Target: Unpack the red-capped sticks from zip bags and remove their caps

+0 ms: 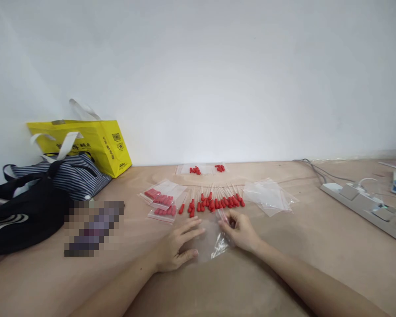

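A clear zip bag lies on the table in front of me. My right hand is closed in a pinch on its upper right edge. My left hand is open beside the bag, with fingers spread and fingertips at its left side. Just beyond my hands lies a row of droppers with red bulbs toward me and thin clear stems pointing away. Filled zip bags holding red-bulbed droppers overlap to the left. Flat clear zip bags are fanned out on the right.
More red-bulbed droppers lie on clear plastic by the wall. At left stand a yellow bag, a striped bag and a black bag, near a blurred-out object. A white power strip with cables lies at right.
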`<control>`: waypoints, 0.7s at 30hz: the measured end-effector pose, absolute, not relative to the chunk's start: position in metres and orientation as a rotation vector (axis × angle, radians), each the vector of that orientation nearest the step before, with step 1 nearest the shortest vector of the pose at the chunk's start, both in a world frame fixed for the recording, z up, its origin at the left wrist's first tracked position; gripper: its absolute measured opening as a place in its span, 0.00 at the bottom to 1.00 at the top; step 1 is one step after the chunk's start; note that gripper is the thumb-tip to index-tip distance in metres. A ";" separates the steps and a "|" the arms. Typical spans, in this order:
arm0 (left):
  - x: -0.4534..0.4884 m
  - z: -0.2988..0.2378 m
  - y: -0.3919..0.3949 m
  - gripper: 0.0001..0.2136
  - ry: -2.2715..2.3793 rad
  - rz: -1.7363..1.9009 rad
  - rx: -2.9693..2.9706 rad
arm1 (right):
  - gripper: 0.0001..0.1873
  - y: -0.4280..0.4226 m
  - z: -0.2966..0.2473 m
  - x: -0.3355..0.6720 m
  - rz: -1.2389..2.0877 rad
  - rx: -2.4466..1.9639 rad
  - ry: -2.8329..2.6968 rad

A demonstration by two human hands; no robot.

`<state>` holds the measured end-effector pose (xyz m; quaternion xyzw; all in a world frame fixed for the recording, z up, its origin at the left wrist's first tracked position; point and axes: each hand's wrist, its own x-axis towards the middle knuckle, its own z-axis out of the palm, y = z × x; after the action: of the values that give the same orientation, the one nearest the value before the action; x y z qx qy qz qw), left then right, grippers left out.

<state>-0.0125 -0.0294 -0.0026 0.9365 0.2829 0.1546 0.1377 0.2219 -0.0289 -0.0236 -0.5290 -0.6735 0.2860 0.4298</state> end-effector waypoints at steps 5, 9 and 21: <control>-0.020 0.000 -0.018 0.16 1.145 0.831 2.796 | 0.16 0.003 -0.010 0.291 0.353 -1.432 -1.109; -0.040 0.000 0.002 0.14 1.488 0.941 2.673 | 0.32 0.022 -0.014 0.356 0.035 -1.788 -0.911; -0.068 -0.003 0.025 0.13 1.693 0.729 2.609 | 0.24 0.016 -0.030 0.347 -0.556 -2.223 -1.164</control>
<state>-0.0679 0.0248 -0.0033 0.8165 0.5298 0.2280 -0.0263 0.3465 0.0160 -0.0297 -0.8299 -0.4346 -0.2074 0.2817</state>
